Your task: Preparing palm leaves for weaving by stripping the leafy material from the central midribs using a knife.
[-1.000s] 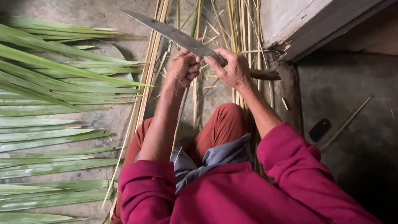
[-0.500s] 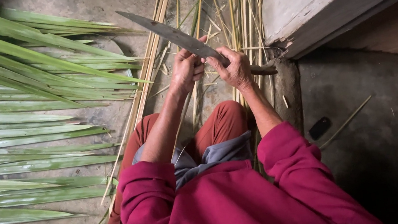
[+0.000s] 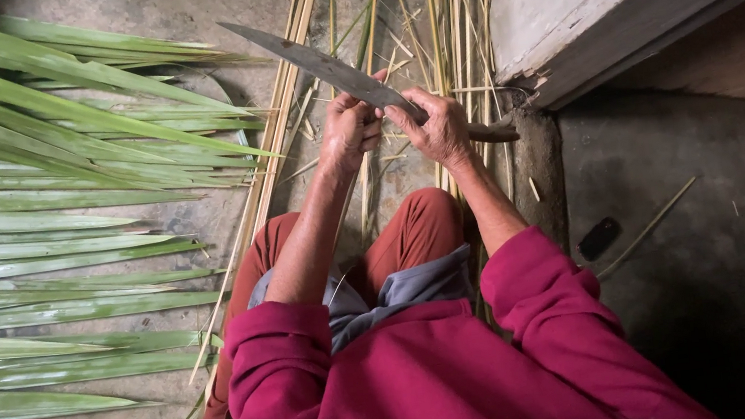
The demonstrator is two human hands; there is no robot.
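Note:
My right hand [image 3: 438, 126] grips a long, dark-bladed knife [image 3: 316, 60] near where blade meets wooden handle; the blade points up and left over the floor. My left hand [image 3: 349, 130] is closed just left of it, pinching a thin pale leaf rib [image 3: 368, 191] that runs down toward my knees, pressed against the blade. Both hands are held over my lap, above my rust-red trousers.
Long green palm leaflets [image 3: 62, 229] fan across the concrete floor on the left. A pile of stripped pale ribs [image 3: 435, 22] lies ahead. A worn wooden step or ledge [image 3: 612, 0] rises at upper right. A small dark object [image 3: 599, 238] lies on the floor at right.
Both hands and the knife have shifted slightly up and left; the grip is unchanged.

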